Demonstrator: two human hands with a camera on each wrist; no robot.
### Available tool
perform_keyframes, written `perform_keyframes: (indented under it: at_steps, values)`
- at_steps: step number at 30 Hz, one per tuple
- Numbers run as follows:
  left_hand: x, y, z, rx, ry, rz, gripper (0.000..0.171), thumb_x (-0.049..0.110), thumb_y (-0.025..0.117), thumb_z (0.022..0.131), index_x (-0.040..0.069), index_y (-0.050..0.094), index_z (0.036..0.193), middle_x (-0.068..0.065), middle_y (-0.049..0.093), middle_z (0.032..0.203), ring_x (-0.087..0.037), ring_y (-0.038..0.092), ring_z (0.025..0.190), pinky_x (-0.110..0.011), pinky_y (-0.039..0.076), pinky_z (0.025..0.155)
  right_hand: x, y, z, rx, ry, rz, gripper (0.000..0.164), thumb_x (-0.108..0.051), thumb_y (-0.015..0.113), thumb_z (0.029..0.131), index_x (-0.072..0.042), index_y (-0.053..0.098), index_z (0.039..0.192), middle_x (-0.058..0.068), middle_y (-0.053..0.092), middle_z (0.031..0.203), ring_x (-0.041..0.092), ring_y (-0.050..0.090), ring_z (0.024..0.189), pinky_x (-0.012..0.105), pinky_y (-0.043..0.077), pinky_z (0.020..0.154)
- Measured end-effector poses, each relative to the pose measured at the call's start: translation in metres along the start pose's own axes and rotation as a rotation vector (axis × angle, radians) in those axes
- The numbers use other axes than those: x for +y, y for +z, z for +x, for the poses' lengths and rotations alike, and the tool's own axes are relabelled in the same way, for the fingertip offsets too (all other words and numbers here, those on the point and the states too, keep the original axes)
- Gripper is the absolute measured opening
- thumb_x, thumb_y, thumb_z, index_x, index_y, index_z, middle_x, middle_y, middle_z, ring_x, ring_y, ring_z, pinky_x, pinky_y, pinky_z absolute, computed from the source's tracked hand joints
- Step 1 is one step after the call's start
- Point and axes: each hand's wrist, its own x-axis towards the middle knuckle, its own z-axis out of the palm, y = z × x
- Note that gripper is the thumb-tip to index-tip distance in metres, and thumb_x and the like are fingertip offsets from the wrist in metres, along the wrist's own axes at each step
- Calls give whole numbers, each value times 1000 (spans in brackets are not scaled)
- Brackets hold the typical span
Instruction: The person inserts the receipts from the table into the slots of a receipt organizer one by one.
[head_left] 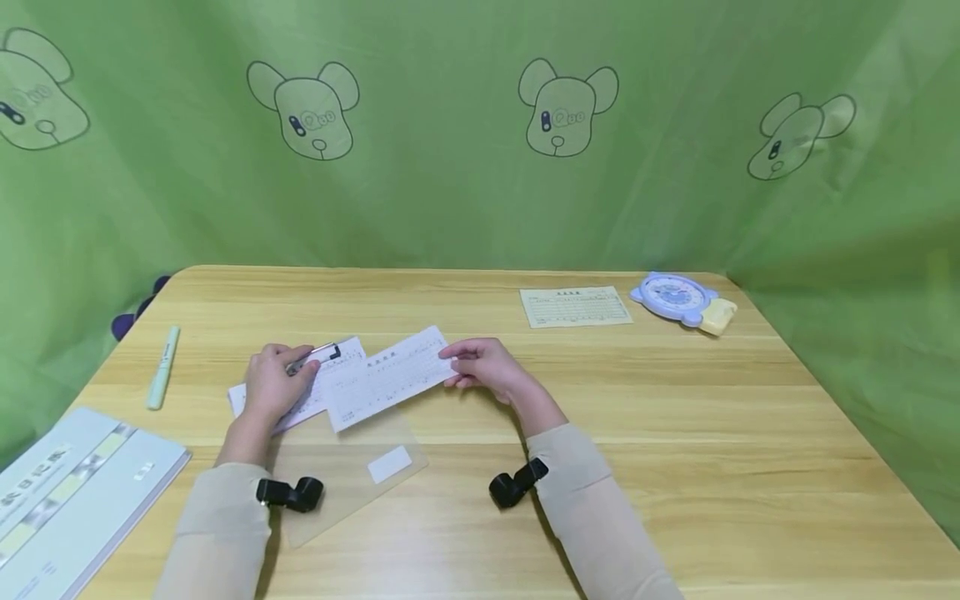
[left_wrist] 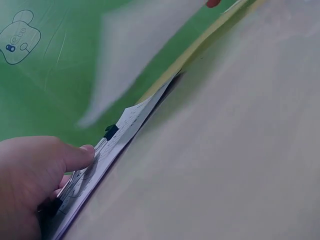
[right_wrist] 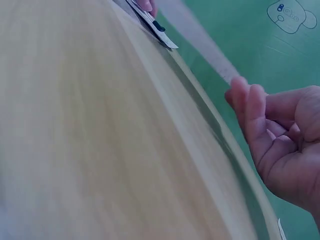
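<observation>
My right hand (head_left: 487, 367) pinches the right end of a printed paper slip (head_left: 390, 375), which is held up and tilted. In the right wrist view that slip (right_wrist: 200, 40) is seen nearly edge-on. To the left, my left hand (head_left: 277, 379) holds a silver metal clip (head_left: 315, 357) with black ends against a stack of printed slips (head_left: 307, 404). The left wrist view shows the thumb (left_wrist: 80, 157) pressing from above, beside the clip's black end (left_wrist: 111, 132). The raised slip overlaps the stack's right part in the head view.
A translucent sheet (head_left: 337, 483) with a white label lies under the hands. A pale green highlighter (head_left: 162, 367) and a light blue notebook (head_left: 97, 492) are at left. Another printed slip (head_left: 576, 307), a purple toy clock (head_left: 675, 297) and a yellow block (head_left: 718, 317) sit at the back right.
</observation>
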Motion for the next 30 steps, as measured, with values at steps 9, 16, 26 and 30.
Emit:
perform_keyframes:
  at_steps: [9,16,26,30]
  values:
    - [2,-2,-1,-3,-15,10,38,23,52,85,-1,52,115,-25,43,107,-40,36,98,-50,27,80,2,23,2,-100,-41,-89,24,11,48,81,6,57,103,17,58,84,22,60,63,28,49,57]
    - [6,-2,-1,1,-21,45,38,23,51,85,-1,53,114,-24,44,107,-38,37,97,-49,28,78,1,52,6,-78,-74,-86,20,10,52,80,9,58,99,16,59,80,19,60,59,27,49,56]
    - [9,-5,-2,-24,38,156,37,20,51,85,-3,53,114,-25,44,104,-38,39,95,-49,32,78,2,80,12,-52,-42,-45,21,12,52,78,9,59,97,14,57,79,18,60,57,24,49,56]
    - [10,-6,-2,-29,38,157,36,19,51,86,-3,52,114,-24,44,104,-37,38,95,-48,32,78,2,86,13,-47,-29,-15,21,14,52,78,10,59,97,16,58,77,21,60,58,26,49,57]
